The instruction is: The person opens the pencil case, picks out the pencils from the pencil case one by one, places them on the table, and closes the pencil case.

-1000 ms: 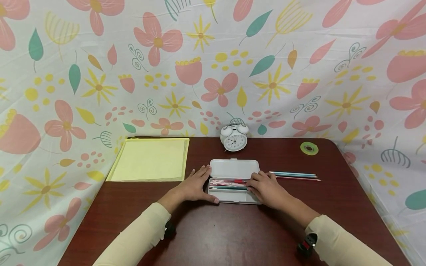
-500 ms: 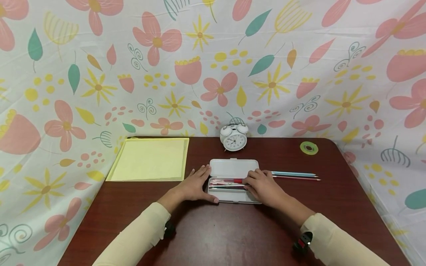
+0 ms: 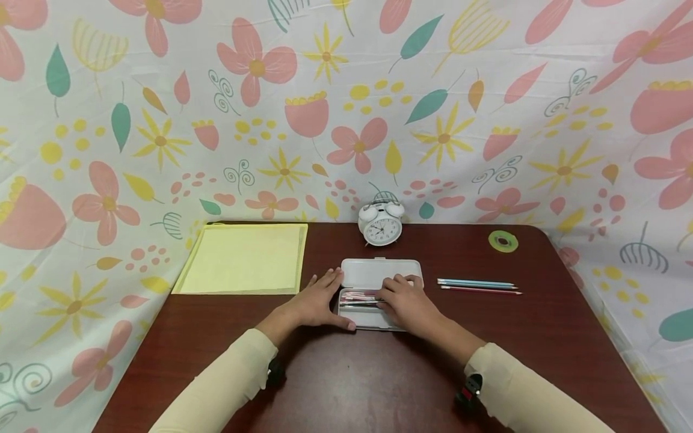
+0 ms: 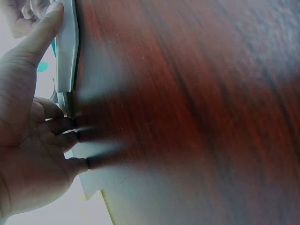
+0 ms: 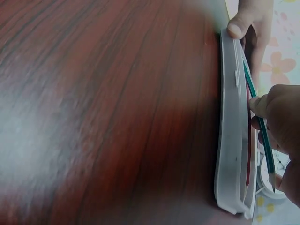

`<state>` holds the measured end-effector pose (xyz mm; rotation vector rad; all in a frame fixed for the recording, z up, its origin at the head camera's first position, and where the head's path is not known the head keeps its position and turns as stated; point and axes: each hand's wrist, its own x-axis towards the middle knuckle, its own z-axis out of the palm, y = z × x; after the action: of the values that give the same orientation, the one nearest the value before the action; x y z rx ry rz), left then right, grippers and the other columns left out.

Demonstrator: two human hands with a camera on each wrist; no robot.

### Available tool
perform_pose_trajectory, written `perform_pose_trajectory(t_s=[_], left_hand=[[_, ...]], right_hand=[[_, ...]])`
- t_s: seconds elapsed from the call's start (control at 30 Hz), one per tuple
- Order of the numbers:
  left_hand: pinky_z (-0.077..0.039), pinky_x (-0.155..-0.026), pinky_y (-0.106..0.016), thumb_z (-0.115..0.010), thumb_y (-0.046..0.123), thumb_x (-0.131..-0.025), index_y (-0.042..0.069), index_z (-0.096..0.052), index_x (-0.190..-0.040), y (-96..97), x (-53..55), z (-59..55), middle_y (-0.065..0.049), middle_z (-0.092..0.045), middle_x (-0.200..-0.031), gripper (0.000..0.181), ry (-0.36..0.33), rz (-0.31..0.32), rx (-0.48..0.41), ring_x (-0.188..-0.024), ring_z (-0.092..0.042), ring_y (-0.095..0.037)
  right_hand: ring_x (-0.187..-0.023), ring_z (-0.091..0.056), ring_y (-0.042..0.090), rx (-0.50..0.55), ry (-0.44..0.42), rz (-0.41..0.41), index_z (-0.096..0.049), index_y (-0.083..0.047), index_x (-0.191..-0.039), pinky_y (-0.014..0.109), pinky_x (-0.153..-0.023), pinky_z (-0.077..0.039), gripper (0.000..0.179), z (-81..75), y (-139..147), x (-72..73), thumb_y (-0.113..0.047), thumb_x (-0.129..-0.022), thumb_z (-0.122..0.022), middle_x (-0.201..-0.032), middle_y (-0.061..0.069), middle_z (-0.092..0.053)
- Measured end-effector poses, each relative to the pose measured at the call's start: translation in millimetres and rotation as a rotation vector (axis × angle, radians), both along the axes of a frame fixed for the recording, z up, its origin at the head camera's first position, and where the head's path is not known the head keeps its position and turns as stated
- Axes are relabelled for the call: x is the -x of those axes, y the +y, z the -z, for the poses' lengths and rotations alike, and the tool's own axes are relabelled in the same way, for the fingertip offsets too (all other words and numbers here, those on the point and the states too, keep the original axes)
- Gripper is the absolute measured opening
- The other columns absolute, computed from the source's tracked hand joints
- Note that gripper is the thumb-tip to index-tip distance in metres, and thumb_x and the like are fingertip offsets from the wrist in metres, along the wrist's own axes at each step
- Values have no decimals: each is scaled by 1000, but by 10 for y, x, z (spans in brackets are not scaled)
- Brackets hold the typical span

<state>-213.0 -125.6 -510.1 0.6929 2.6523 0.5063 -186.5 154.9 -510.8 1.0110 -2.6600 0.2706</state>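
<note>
An open white pencil case point(image 3: 381, 274) lies on the table with several pencils and pink-and-white sticks in its back compartment point(image 3: 360, 296). My left hand point(image 3: 310, 305) rests against its left end, fingers spread and fairly straight, thumb on the front edge. Over the right part of the case, my right hand point(image 3: 409, 305) pinches a green pencil point(image 5: 266, 143) between thumb and fingers. In the right wrist view that pencil is raised at a slant, its tip past the fingers. Below it, a red pencil point(image 5: 249, 154) lies inside the case.
Blue pencils point(image 3: 476, 282) and a red pencil point(image 3: 482, 290) lie right of the case. Behind it stands a white alarm clock point(image 3: 382, 231). A green tape roll point(image 3: 493, 242) sits at the back right, yellow sheets point(image 3: 243, 258) at the back left. A flowered cloth point(image 3: 335, 144) hangs behind.
My right hand has moved left along the case, from its right end toward the middle, and the green pencil has lifted. The left hand has stayed in place.
</note>
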Motion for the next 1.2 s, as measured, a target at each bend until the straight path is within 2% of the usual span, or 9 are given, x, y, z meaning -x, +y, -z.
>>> perform_pose_trajectory(t_s=[0.43, 0.57, 1.03, 1.2], left_hand=[[-11, -142, -59, -84, 77, -83, 6, -14, -178, 10, -4, -15, -12, -13, -188, 138, -4, 4, -3, -176, -10, -30], [-11, -142, -58, -84, 77, -83, 6, -13, -178, 13, -2, -12, -12, -12, -188, 138, -4, 3, -2, -176, -9, -30], [-11, -142, -58, -85, 76, -82, 6, -14, -178, 4, -11, -17, -12, -13, -188, 139, -9, 1, -11, -176, -10, -30], [-12, -142, -58, -86, 76, -82, 5, -14, -178, 5, -8, -11, -13, -13, -187, 139, -4, -1, -8, -176, -11, -31]], right_hand=[[-101, -60, 22, -25, -21, -7, -80, -21, -114, 62, -100, -52, 13, -38, -170, 19, -23, -102, -81, -102, -3, -67], [-100, -60, 21, -15, -25, 2, -82, -21, -114, 62, -100, -52, 12, -42, -154, 15, -23, -102, -81, -103, -3, -67], [-99, -59, 22, 12, 40, -2, -80, -23, -106, 63, -99, -52, 11, -151, -24, 20, -24, -98, -87, -103, -4, -67], [-99, -58, 23, 31, 25, 1, -79, -21, -104, 67, -98, -52, 12, -202, 35, 18, -20, -97, -87, -103, -2, -66]])
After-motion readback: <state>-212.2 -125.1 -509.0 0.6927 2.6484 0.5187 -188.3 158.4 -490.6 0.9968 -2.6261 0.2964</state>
